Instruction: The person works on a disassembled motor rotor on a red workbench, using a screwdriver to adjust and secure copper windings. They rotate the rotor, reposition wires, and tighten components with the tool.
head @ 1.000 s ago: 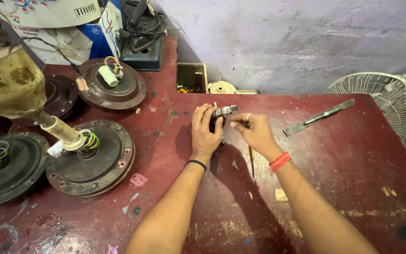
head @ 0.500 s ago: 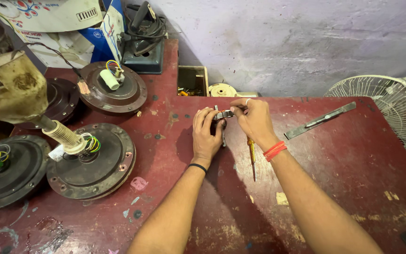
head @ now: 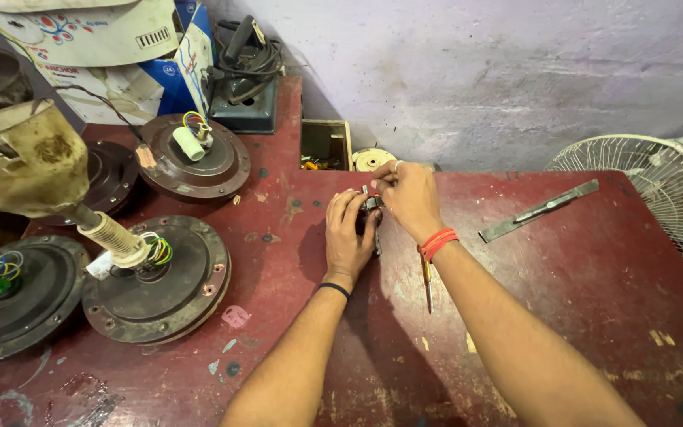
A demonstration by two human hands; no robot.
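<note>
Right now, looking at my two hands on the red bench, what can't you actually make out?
- Head view: the small metal part is mostly covered by the left hand and right hand; its kind is unclear.
- The screwdriver is partly hidden under the right wrist.
- The fan guard is cut off by the right edge.
- The left motor housing is cut off by the left edge.
- The small box holds contents too small to identify.

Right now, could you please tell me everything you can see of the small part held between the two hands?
The small metal part looks grey and dark, mostly hidden by fingers. The left hand cups it from below and the right hand pinches its top. It sits just above the red table, near the far edge. Its exact shape cannot be told.
</note>
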